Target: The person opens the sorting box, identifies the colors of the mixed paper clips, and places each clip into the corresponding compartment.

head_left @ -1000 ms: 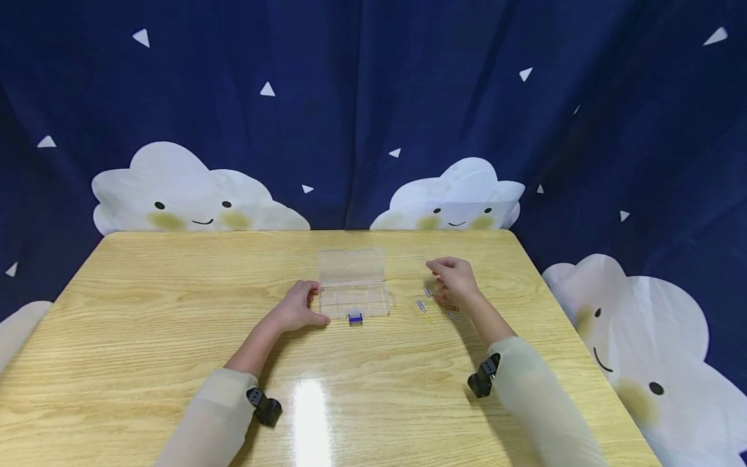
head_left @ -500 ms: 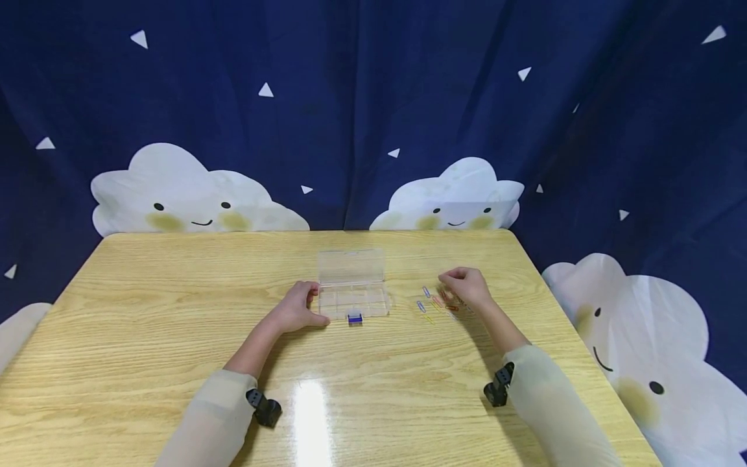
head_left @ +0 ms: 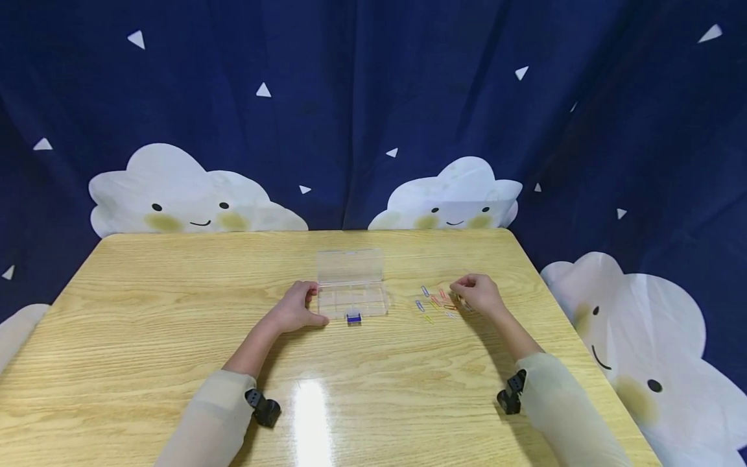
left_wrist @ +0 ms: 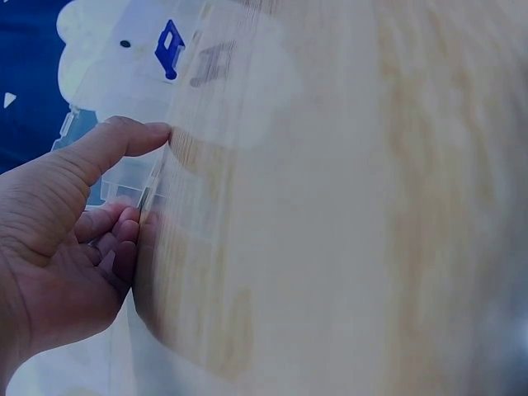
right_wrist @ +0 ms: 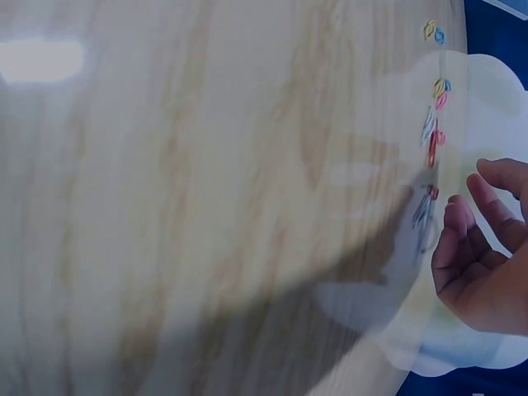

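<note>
**Gripping a plastic box (head_left: pixel 376 312) with the left hand (head_left: pixel 290 309), poising the right hand (head_left: pixel 481 294) over paper clips (head_left: pixel 419 305)**

Seeing a dark blue curtain (head_left: pixel 233 39) at the back, whole-width only from the head view, then a wooden table (head_left: pixel 163 305) in front, with smiling clouds (head_left: pixel 163 181) printed along the curtain. Spotting pale sleeves (head_left: pixel 201 418) from the head view alone, with a black camera (head_left: pixel 265 410) on each wrist.

Finding the clear box near the table's middle, toward the back, with its lid (head_left: pixel 349 266) opened behind it. Holding the box's left end with the left hand: setting the thumb at the front corner and curling fingers against the side, showing this bend best in the left wrist view.

Bending the right fingers narrowly, with tips close together; not telling from either view whether pinching a clip.

Seeing a blue latch (head_left: pixel 353 318) at the box's front edge, and side-on from the left wrist. Finding the clips scattered right of the box, telling blue, red and yellow ones apart from the head view, but seeing them crowded into a line from the right wrist.
</note>
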Demonstrator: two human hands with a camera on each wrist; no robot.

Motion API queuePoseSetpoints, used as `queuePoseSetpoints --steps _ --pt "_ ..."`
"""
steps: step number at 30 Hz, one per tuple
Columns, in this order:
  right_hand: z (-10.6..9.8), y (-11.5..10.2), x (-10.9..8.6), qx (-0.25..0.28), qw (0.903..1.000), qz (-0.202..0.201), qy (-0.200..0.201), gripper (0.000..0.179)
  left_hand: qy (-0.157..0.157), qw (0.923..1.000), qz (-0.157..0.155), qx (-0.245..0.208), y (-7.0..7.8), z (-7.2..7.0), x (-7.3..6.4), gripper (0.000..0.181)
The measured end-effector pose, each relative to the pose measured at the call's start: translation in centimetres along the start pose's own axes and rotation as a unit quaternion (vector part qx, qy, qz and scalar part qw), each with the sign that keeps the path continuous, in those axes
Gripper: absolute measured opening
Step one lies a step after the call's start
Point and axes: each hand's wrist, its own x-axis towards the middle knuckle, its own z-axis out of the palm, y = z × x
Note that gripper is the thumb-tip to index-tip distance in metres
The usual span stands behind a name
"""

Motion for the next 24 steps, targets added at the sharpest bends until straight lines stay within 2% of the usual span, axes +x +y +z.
queuePoseSetpoints --steps 13,24 --pt "-0.2 1.8 -0.3 -0.062 0.9978 -0.022 0.012 0.022 0.009 0.9999 0.008 0.003 0.0 0.0 0.0 0.076" --pt "-0.1 1.8 -0.9 -0.108 0.9936 -0.032 0.011 0.022 0.007 1.0 0.0 -0.002 0.0 0.0 -0.1 0.074"
